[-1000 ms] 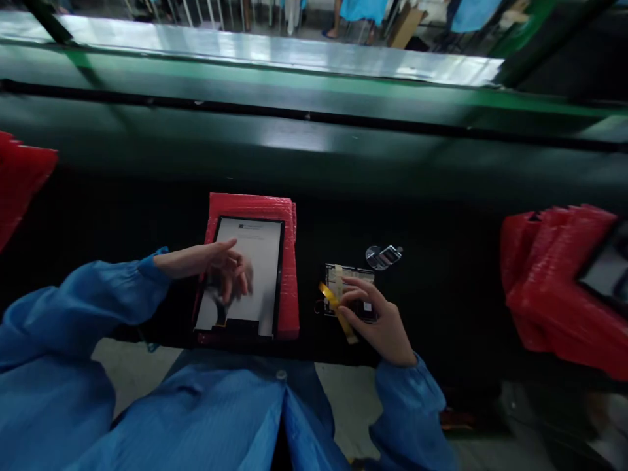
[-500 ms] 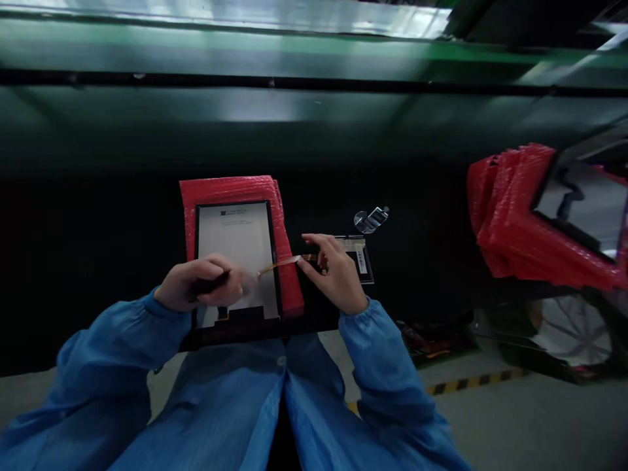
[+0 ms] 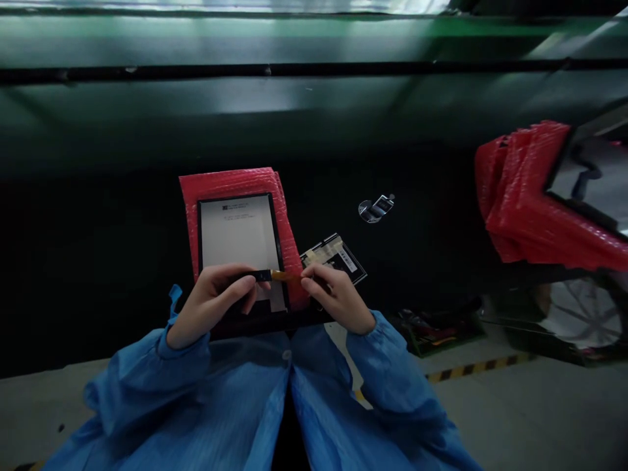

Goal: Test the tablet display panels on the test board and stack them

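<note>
My left hand (image 3: 223,297) is closed on the black end of an orange-brown flex ribbon cable (image 3: 280,276), held above a display panel. The cable runs to the right, where my right hand (image 3: 338,297) pinches its other end between thumb and fingers. The display panel (image 3: 235,242) has a pale back and a black frame, and lies on red bubble-wrap sheets (image 3: 235,181). My left hand hides its lower part. Just beyond my right fingers lies a small dark panel (image 3: 350,252) with tan tape and a white label, turned at an angle and partly covered by my hand.
A clear, shiny round-and-rectangular piece (image 3: 377,209) lies on the black table (image 3: 417,196). To the right, red bubble wrap (image 3: 520,196) is stacked under another panel (image 3: 589,183). A green bin (image 3: 441,333) and a white round object (image 3: 583,314) stand below the table edge.
My left hand, blurred before, has moved to the right and now grips the cable's black end. My right hand has closed its fingers. The small panel has turned and shifted left.
</note>
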Available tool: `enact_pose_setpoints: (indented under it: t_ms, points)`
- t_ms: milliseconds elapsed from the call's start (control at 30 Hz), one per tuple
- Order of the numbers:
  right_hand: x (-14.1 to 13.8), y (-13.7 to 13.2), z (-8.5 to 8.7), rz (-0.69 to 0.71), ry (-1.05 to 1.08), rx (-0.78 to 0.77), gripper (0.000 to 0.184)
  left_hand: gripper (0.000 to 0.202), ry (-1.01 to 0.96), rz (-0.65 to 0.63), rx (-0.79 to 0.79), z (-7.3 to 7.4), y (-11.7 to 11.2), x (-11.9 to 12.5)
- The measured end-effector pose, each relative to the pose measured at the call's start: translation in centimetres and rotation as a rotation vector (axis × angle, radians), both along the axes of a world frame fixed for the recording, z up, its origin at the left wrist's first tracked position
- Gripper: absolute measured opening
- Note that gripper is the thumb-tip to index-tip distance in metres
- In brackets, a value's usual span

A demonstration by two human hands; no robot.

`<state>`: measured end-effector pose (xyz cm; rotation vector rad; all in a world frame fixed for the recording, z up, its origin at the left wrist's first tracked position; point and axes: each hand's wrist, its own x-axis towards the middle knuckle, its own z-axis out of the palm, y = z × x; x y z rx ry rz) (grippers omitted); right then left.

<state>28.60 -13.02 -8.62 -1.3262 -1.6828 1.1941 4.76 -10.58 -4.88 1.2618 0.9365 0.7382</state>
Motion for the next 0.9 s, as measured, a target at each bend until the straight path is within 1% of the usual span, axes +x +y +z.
enact_pose_setpoints:
  t_ms: [67,133,267,433,567,733,900]
  points:
    - [-0.9,-0.8,0.7,0.024,0.112,-0.079,0.026,0.02,0.026,0.062,0.021,0.2,-0.3,0.5]
    - [-1.7,-1.3,1.2,0.036,0.231,-0.126,0.028,0.018,0.044,0.115,0.043,0.2,-0.7,0.9]
    - [-2.6,-1.7,1.7,-0.026,0.38,-0.122,0.027,0.017,0.093,0.138,0.079,0.2,-1.3,1.1]
    - [-3.0,-1.8,1.5,-0.101,0.498,-0.154,0.025,0.014,0.194,0.167,0.122,0.4,-1.8,1.4]
    - [-3.2,-1.8,1.1,-0.158,0.54,-0.192,0.028,0.015,0.279,0.154,0.187,0.4,-1.7,2.0]
    - [-3.3,-1.9,1.0,-0.197,0.535,-0.165,0.024,0.015,0.317,0.105,0.235,0.3,-1.7,2.3]
    - [-3.3,-1.8,1.3,-0.211,0.467,-0.116,0.021,0.015,0.373,0.077,0.3,0.4,-1.9,2.6]
